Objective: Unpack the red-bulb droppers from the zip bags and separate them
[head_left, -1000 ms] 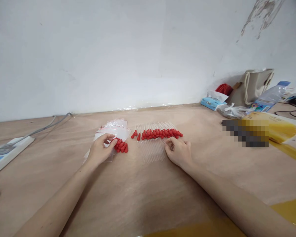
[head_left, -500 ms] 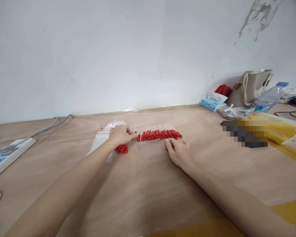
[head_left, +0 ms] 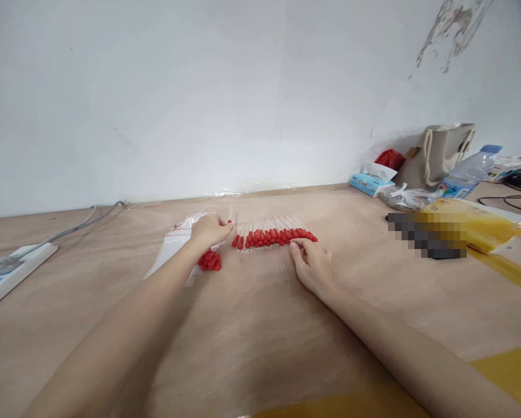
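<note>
My left hand is closed in a pinch on a small dropper, its red bulb low and its thin clear tube pointing up. Right of it lies a row of droppers with red bulbs, their clear tubes pointing to the wall. Several bare clear tubes lie side by side in front of them. My right hand is at the right end of the row, thumb and forefinger brought together against it; what they pinch is hidden. Loose red rubber bulbs sit in a pile below my left wrist.
Clear zip bags lie under my left hand. A power strip with a grey cable is at the left. At the right are a tissue pack, a cloth bag, a plastic bottle and a yellow packet.
My left hand has drawn slightly left and up from the row with a dropper. Another dropper now shows at the row's left end. My right hand stays at the right end.
</note>
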